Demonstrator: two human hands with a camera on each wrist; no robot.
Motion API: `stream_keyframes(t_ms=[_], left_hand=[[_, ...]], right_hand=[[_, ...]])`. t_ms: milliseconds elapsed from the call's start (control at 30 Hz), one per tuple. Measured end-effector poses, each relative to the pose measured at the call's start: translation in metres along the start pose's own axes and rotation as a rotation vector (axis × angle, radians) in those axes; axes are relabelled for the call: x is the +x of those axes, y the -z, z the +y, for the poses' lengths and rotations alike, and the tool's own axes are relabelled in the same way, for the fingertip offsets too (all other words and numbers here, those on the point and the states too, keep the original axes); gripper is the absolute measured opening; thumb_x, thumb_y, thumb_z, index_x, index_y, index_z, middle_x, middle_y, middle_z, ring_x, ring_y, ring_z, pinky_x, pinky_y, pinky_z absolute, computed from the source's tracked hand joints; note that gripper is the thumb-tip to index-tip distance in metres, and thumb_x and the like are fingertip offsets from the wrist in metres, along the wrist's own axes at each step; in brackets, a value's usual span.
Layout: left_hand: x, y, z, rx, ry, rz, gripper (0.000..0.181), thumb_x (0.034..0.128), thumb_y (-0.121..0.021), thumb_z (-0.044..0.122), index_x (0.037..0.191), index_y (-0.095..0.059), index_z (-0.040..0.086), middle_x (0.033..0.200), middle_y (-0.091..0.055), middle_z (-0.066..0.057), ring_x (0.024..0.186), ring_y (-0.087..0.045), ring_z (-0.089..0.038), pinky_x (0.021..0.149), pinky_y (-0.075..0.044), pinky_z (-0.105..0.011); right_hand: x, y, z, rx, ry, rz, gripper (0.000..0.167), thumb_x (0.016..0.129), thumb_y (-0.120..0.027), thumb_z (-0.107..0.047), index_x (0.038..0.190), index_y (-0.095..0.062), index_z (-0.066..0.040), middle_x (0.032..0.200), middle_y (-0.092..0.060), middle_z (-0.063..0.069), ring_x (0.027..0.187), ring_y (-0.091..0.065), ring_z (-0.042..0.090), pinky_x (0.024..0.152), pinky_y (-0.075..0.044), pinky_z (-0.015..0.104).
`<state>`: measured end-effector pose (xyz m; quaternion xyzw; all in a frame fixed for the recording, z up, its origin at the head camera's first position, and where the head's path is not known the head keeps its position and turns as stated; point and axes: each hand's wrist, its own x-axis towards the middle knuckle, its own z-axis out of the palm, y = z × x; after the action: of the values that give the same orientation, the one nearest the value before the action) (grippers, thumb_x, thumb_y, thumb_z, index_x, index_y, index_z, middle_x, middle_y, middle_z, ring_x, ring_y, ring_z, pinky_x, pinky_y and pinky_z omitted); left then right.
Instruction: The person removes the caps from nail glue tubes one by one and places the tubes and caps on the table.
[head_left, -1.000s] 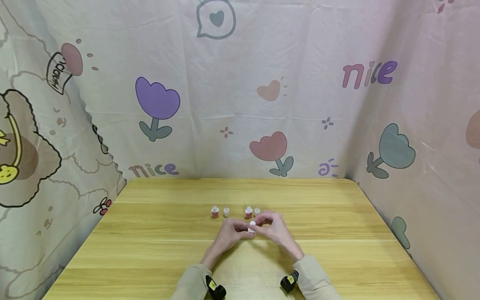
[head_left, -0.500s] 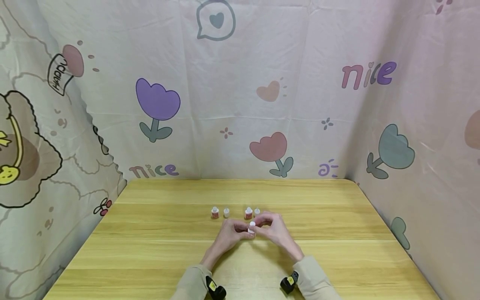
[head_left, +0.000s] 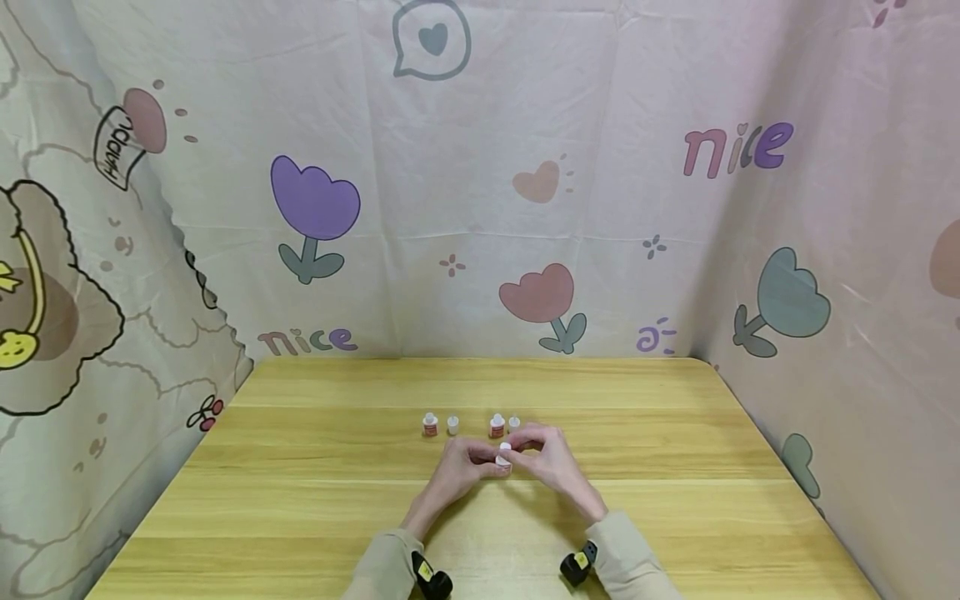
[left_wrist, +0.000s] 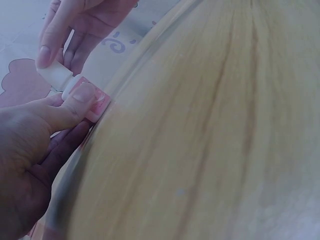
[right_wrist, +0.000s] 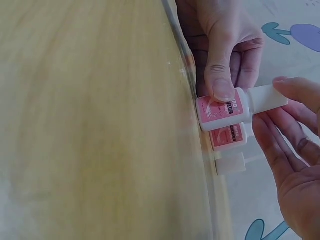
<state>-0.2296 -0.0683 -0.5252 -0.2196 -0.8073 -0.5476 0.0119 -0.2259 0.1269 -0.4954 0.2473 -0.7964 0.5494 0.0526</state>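
My left hand (head_left: 463,467) grips a small glue bottle (right_wrist: 216,114) with a pink label and white shoulder, its thumb across the label. With thumb and fingers, my right hand (head_left: 553,462) pinches the white cap (right_wrist: 265,98) at the bottle's neck. Cap and bottle are in line and touch; how tightly the cap sits cannot be told. In the left wrist view the cap (left_wrist: 54,75) looks slightly angled to the bottle (left_wrist: 102,104). Just beyond the hands stands another pink-labelled glue bottle (head_left: 497,427), beside a small white cap with a thin stem (head_left: 514,424).
Further left on the wooden table (head_left: 300,500) stand a third glue bottle (head_left: 430,426) and another stemmed white cap (head_left: 453,426). A printed cloth (head_left: 450,208) hangs behind the table and along both sides. Black wrist cameras are strapped over both sleeves.
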Motion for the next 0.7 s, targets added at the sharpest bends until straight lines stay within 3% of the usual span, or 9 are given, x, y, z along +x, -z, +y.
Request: stream_keyframes(t_ms=[133,433,700], left_hand=[[0.000,0.000,0.000,0.002,0.000,-0.003,0.021,0.0797,-0.085,0.016,0.099,-0.081,0.009,0.094,-0.080,-0.007,0.082,-0.073,-0.005,0.074,-0.057,-0.018],[-0.001,0.001,0.000,-0.010,-0.008,-0.004,0.020,0.0799,-0.085,0.016,0.099,-0.081,0.010,0.093,-0.080,-0.007,0.081,-0.073,-0.003,0.075,-0.057,-0.018],[-0.001,0.001,-0.001,-0.004,-0.021,-0.001,0.022,0.0797,-0.085,0.019,0.100,-0.080,0.010,0.095,-0.080,-0.007,0.083,-0.074,-0.007,0.075,-0.057,-0.018]], right_hand=[[0.000,0.000,0.001,0.022,-0.012,-0.007,0.014,0.084,-0.081,-0.008,0.096,-0.077,-0.002,0.093,-0.075,0.015,0.083,-0.067,0.005,0.085,-0.061,0.040],[0.000,-0.003,-0.006,-0.030,-0.080,0.022,0.012,0.081,-0.081,-0.001,0.090,-0.074,0.002,0.086,-0.074,0.019,0.076,-0.066,0.009,0.075,-0.058,0.026],[-0.004,0.003,-0.035,0.024,0.017,-0.022,0.010,0.083,-0.076,0.006,0.092,-0.073,0.010,0.091,-0.072,0.025,0.081,-0.069,0.029,0.082,-0.060,0.050]])
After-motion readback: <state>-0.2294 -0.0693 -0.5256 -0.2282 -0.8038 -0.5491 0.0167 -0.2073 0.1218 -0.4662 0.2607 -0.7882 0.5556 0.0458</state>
